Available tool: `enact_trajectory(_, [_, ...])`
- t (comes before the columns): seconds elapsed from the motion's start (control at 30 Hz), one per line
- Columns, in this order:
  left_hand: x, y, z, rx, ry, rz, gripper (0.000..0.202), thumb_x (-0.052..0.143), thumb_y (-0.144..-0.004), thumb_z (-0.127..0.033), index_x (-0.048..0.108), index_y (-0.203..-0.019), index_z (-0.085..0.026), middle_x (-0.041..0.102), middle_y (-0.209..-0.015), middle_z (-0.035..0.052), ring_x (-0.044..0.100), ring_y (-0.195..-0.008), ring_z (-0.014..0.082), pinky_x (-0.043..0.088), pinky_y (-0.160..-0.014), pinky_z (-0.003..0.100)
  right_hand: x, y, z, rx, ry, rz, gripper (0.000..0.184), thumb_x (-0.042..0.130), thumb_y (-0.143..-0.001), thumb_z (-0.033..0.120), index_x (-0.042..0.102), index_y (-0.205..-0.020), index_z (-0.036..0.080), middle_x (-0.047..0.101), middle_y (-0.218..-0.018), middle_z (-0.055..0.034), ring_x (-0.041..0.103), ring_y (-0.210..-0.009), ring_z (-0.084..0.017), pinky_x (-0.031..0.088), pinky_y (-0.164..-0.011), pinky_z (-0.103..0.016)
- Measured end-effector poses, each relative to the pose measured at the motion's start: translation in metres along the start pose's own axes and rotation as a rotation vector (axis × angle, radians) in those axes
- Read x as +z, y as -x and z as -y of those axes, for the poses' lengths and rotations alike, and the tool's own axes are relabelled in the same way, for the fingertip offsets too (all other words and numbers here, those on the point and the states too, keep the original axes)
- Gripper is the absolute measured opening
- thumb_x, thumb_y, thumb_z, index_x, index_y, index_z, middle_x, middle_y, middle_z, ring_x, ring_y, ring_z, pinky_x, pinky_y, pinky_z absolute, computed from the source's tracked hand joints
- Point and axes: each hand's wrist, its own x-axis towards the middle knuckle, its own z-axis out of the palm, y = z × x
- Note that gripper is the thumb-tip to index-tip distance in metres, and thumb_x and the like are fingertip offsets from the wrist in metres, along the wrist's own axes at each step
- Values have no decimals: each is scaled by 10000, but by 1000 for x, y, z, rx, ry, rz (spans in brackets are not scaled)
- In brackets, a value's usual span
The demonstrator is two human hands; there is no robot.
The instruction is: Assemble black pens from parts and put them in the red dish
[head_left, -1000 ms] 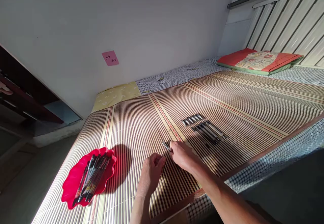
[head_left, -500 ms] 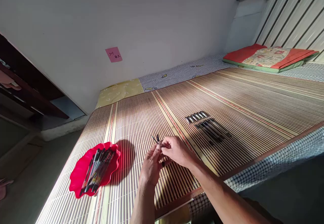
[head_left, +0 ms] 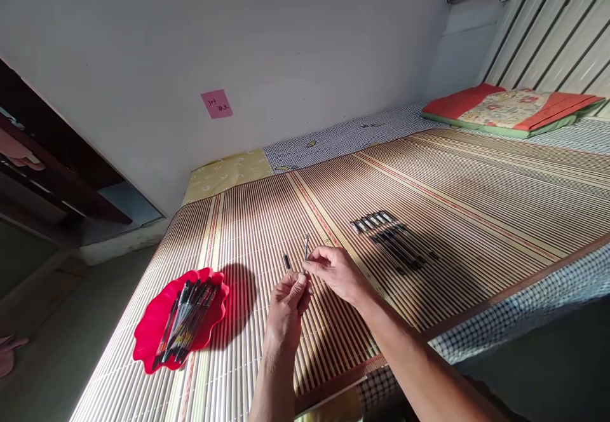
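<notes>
My left hand [head_left: 286, 304] is closed around a black pen barrel [head_left: 288, 263] whose end sticks up above the fingers. My right hand [head_left: 333, 271] pinches a thin pen refill [head_left: 306, 248] that points upward, close beside the barrel. Both hands hover just above a striped bamboo mat [head_left: 443, 199]. To the right on the mat lie a row of small pen caps [head_left: 372, 221] and a group of dark pens [head_left: 400, 249]. At the left a red scalloped plate [head_left: 152, 339] holds several black pens [head_left: 185, 320].
The mat covers a bed with a checked sheet [head_left: 524, 320] along its near edge. A red and floral pillow [head_left: 509, 107] lies at the far right. A pink note [head_left: 216, 103] is stuck on the white wall. Dark wooden furniture [head_left: 42, 180] stands at the left.
Both hands rose from the mat and came together. The right hand picked up a small part, and the refill now stands apart from the barrel, pulled upward.
</notes>
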Motion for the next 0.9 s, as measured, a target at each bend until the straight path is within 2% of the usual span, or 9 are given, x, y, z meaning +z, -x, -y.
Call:
enact_trajectory(0.1, [0,2,0,6,-43,23,463,929,-639,-505,623,-719,-167,596,-669,-10,452,-571,72,330,-535,191,-15,-3,4,2,-98,-45,422,687,-875,595,680,-816,178,706,-802,-29,579,-606,-121,459,-555,-238])
enact_trajectory(0.2, [0,3,4,9,-86,88,417,883,-726,-505,656,-767,-158,589,-650,-13,404,-552,67,302,-534,194,-24,-5,10,7,-196,-109,462,700,-852,630,713,-881,169,748,-920,-71,593,-597,-113,436,-514,-230])
enact_trajectory(0.3, [0,3,8,9,-118,125,382,850,-778,-492,663,-796,-159,607,-664,-7,376,-541,67,273,-529,204,-25,-5,15,3,-224,-118,452,758,-809,608,730,-860,160,760,-893,-77,606,-588,-113,442,-510,-230])
enact_trajectory(0.47, [0,6,1,61,-209,137,402,815,-792,-546,664,-778,-174,609,-644,-2,371,-533,88,301,-540,238,-20,0,17,2,-259,-71,404,738,-860,562,724,-851,158,775,-855,-81,655,-618,-126,492,-541,-236])
enact_trajectory(0.6, [-3,9,-10,152,-392,119,464,603,-938,-622,760,-901,-187,736,-885,85,500,-695,160,368,-628,281,-23,2,21,-36,-262,-95,366,738,-878,528,724,-875,163,767,-788,-55,656,-599,-125,544,-579,-252])
enact_trajectory(0.67, [-4,9,-12,188,-434,79,478,554,-965,-618,777,-884,-203,750,-969,92,532,-758,183,370,-659,295,-27,3,25,-61,-288,-124,336,742,-881,504,729,-883,169,765,-796,-48,652,-604,-122,559,-587,-254])
enact_trajectory(0.8, [-7,8,-12,230,-422,83,444,580,-968,-573,775,-813,-205,696,-828,64,515,-749,188,359,-695,307,-36,6,35,-105,-406,-254,258,747,-891,440,727,-923,184,770,-865,-46,676,-676,-127,586,-656,-267])
enact_trajectory(0.9, [-7,8,-12,233,-404,113,410,589,-974,-547,794,-885,-203,624,-741,39,468,-719,183,343,-698,310,-41,7,40,-146,-464,-378,224,725,-909,417,711,-953,197,769,-890,-50,695,-726,-141,596,-713,-294])
